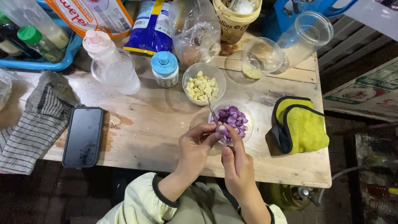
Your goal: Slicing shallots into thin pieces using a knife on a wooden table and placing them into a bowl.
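Note:
My left hand [195,149] pinches a small purple shallot [222,129] by its fingertips at the near rim of a clear bowl [248,132] filled with peeled shallots [233,117]. In my right hand [237,164] is a thin knife [214,113], its blade slanting up and away over the bowl, its edge against the shallot. Just behind stands a second clear bowl [217,77] with peeled garlic cloves [202,87].
A black phone [83,137] lies face up at the left beside a striped cloth [35,120]. A yellow pouch [300,124] sits at the right. Bottles, jars, bags and empty clear cups [261,56] crowd the table's far side. The wooden table's front edge [290,176] runs close to my wrists.

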